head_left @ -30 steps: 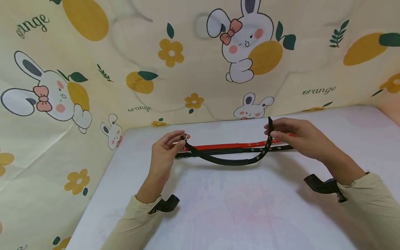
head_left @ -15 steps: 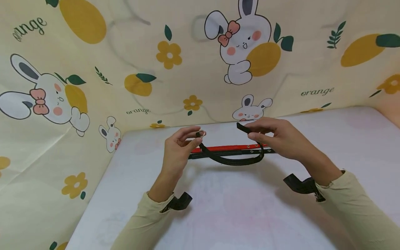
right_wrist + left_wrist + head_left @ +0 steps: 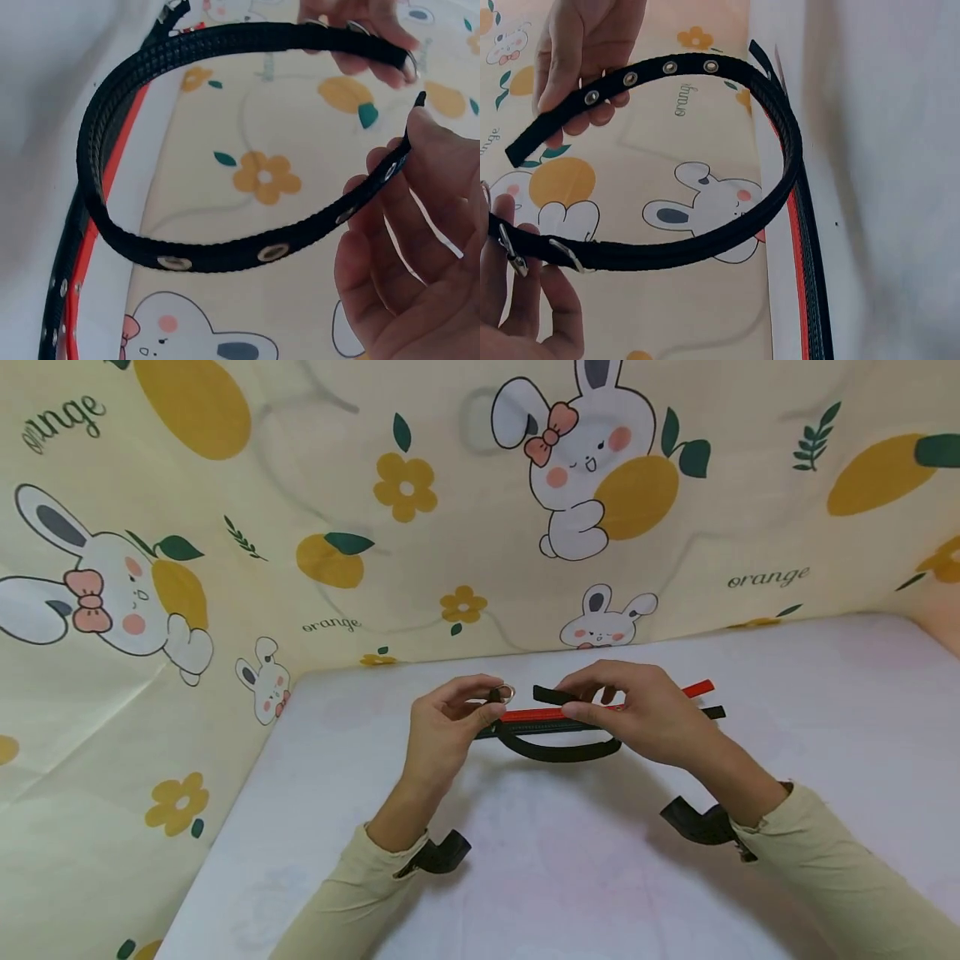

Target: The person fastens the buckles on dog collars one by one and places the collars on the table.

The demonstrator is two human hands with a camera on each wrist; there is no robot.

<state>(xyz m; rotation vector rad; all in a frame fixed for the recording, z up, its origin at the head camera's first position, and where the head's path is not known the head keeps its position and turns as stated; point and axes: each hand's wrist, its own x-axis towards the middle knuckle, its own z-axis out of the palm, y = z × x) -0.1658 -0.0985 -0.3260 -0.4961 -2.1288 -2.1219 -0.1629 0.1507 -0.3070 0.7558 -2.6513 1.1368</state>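
Strap (image 3: 558, 752) — black, eyeleted — hangs in slack loop above worktop (image 3: 540, 868), between hands. Looks light, soft, bendy, hardly fragile; padded middle likely stiffer. Best hold: beside ring (image 3: 410, 66) and just behind tip (image 3: 545, 695). Left hand (image 3: 442, 727): fingers pinch ring end. Right hand (image 3: 647, 712): fingers pinch strap near tip. Versus first frame: hands much closer, tip now turned toward ring — still apart.

Red strap (image 3: 532, 715) partly invisible behind the right hand (image 3: 637, 710)
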